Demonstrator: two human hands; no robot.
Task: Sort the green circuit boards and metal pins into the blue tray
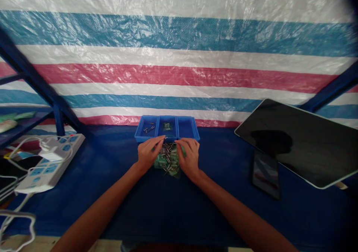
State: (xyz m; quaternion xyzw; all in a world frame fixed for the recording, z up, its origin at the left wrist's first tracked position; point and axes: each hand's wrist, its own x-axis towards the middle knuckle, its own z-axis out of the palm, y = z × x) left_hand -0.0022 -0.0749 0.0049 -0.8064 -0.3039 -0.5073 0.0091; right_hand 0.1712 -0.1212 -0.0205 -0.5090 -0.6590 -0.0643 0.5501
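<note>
My left hand (pixel 150 151) is closed in a pinch, with a small shiny metal piece, seemingly a screw, at its fingertips. Opposite it, my right hand (pixel 189 157) also pinches; whatever sits between its fingertips is too small to make out. Between and below the hands lies a heap of metal screws (pixel 167 151) on green, clear-looking plastic packets (pixel 175 168). Just beyond the fingertips stands a blue three-compartment tray (pixel 197 132). Its left compartment holds several screws (pixel 150 129), its middle one small clear-green pieces (pixel 167 126).
On the right, a large dark-screened panel (pixel 302 140) lies beside a black phone (pixel 265 174). A white power strip (pixel 53 170) with cables is at the left. Blue metal frame bars (pixel 57 117) and a striped plastic sheet (pixel 179 75) bound the blue table (pixel 112 185).
</note>
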